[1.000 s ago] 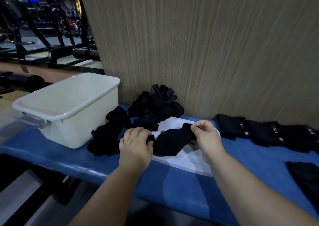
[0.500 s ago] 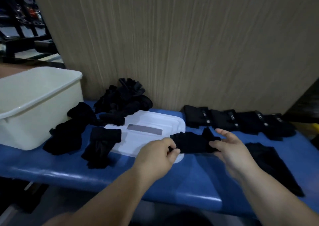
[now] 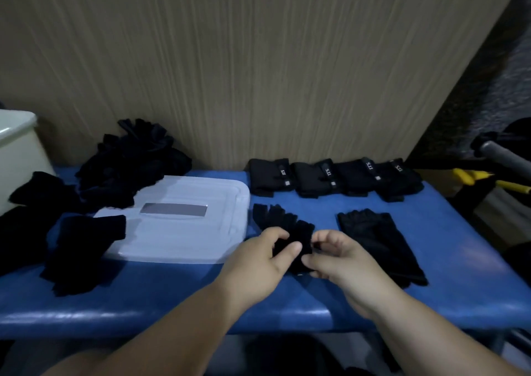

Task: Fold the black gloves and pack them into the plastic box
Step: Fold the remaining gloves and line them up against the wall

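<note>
Pinching the near end of the limp black fingerless fabric glove [image 3: 287, 226], left hand [image 3: 255, 266] and right hand [image 3: 344, 263] both clamp it, long axis running from the grip away and leftward; cream plastic box [image 3: 17, 151] sits well left of the grip, left hand nearer.

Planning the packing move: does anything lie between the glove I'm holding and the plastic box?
Yes: the white lid and loose black gloves lie on the bench between the glove and box.
</note>
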The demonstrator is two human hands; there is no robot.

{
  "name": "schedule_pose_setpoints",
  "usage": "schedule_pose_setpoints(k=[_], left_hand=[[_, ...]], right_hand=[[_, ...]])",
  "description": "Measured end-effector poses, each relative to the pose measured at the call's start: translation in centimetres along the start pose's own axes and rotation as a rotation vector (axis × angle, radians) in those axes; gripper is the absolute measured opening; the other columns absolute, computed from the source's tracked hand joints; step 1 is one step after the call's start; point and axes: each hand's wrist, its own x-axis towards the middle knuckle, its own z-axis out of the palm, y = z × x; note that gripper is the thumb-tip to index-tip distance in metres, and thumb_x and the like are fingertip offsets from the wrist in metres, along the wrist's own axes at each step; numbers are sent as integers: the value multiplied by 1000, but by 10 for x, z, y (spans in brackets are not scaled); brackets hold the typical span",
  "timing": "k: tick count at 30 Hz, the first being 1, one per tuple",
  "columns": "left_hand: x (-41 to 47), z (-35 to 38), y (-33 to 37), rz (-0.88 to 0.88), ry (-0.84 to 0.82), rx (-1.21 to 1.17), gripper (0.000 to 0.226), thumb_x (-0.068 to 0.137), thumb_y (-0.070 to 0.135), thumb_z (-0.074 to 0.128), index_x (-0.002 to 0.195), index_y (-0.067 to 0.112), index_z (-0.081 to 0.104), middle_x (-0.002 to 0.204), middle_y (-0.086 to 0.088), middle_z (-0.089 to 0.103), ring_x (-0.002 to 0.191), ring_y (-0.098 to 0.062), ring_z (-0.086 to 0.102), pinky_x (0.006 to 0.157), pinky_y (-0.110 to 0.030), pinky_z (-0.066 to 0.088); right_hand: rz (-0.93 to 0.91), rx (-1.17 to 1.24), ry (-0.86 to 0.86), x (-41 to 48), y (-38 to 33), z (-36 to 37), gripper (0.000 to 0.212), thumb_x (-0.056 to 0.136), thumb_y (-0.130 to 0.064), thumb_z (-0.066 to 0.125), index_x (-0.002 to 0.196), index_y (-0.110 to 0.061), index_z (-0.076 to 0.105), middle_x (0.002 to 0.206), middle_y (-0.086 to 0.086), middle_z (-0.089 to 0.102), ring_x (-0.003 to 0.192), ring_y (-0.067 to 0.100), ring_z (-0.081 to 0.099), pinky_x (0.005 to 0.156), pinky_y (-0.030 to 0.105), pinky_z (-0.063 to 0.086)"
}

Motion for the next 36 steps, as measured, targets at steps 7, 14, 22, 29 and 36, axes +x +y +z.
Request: schedule_pose_setpoints(k=[7, 14, 22, 29, 36], left_hand=[[5, 10, 10, -35, -64, -369, 18, 88, 41, 63, 101, 45, 51, 95, 24, 63, 88, 22, 54, 87, -16, 44], [9, 13, 7, -77, 50, -597, 18, 95, 9, 54, 104, 24, 59, 87, 10, 68, 76, 3, 63, 64, -13, 46], [6, 7, 11, -153, -59, -864, 18, 99, 10, 47, 98, 21, 61, 85, 5, 71, 77, -8, 66, 64, -20, 47], [3, 5, 13, -202, -124, -933, 25, 99, 22, 46, 121, 18, 60, 113, -3, 71, 109, -20, 65, 100, -44, 48], [8, 4, 10, -220, -106, -996, 32, 96, 29, 52, 122, 11, 56, 116, -8, 70, 107, -23, 66, 93, -42, 52]], right_hand=[[-56, -46, -2, -2, -4, -11, 23, 93, 3, 48, 102, -11, 64, 89, 1, 65, 77, 11, 66, 69, 28, 53], [-123, -214, 85, -6, -8, -17, 12, 91, -7, 60, 97, -17, 62, 79, -1, 65, 72, 9, 66, 66, 21, 54], [81, 70, -11, -3, -12, -17, 39, 93, -49, 49, 103, -12, 60, 84, 3, 65, 79, 21, 67, 71, 32, 54], [-8, 139, 55, 3, -13, -18, 45, 87, 5, 61, 121, -22, 52, 92, 10, 72, 85, 22, 70, 79, 32, 55], [-154, -60, 11, 3, -12, -23, 58, 85, 13, 57, 119, -33, 55, 114, 0, 68, 87, 19, 69, 86, 38, 56]])
